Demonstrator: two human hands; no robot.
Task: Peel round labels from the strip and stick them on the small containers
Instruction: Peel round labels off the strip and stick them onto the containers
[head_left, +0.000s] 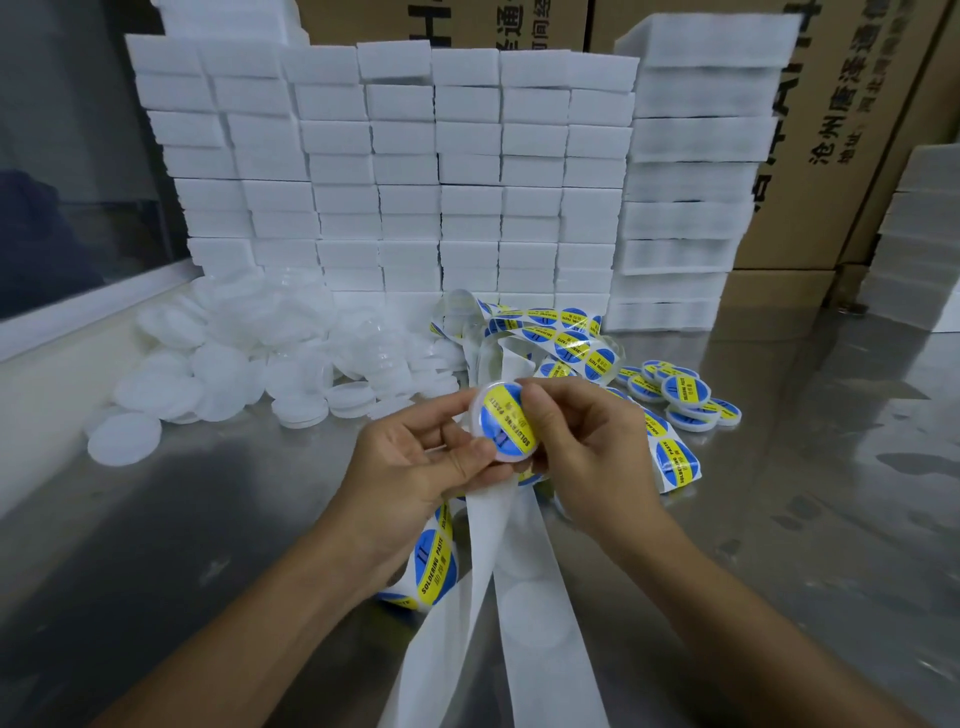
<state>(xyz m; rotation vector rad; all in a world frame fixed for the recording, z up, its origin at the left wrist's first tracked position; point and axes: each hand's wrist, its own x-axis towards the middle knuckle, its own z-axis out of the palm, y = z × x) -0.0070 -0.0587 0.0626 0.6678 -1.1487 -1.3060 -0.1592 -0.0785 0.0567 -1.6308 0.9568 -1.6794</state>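
Both hands hold one small round white container (503, 422) above the steel table; a blue and yellow round label covers its top. My left hand (410, 462) grips its left side, thumb on the lower edge. My right hand (576, 441) pinches its upper right rim and also grips the label strip (670, 457). Bare white backing strip (498, 587) hangs down from the hands toward me, and another length with labels (436, 566) lies under my left wrist. Several labelled containers (680, 395) sit to the right.
A heap of unlabelled white containers (260, 358) covers the left of the steel table (831, 519). More label strip (561, 338) is tangled behind the hands. Stacked white foam blocks (415, 171) form a wall at the back, cardboard boxes (841, 130) behind.
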